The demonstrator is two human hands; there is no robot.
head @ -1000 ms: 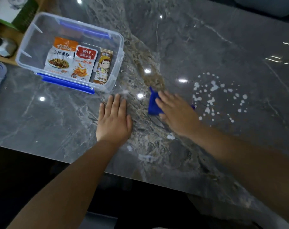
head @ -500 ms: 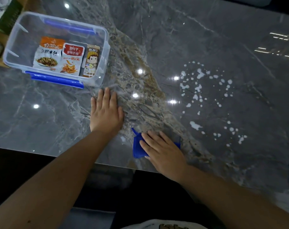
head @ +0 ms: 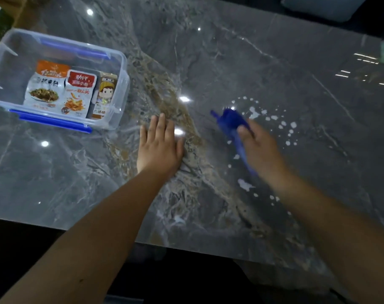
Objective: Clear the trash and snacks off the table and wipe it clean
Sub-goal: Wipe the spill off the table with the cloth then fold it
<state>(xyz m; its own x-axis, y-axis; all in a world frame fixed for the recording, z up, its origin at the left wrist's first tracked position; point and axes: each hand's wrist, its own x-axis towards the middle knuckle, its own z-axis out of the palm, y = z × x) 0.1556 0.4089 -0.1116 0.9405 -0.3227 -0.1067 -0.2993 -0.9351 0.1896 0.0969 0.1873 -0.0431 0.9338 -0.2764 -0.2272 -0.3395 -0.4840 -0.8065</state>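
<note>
Grey marbled stone table (head: 274, 69): far and right stretches open. Far-left corner taken by a clear plastic box with blue clips (head: 121, 88). Left hand (head: 159, 148) flat at centre; bare lane between it and right hand (head: 261, 150). White spilled droplets (head: 274, 121) right of centre.

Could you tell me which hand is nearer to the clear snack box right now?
Left. The left hand lies flat just right of the clear snack box; the right hand, on the blue cloth, is farther right.
</note>
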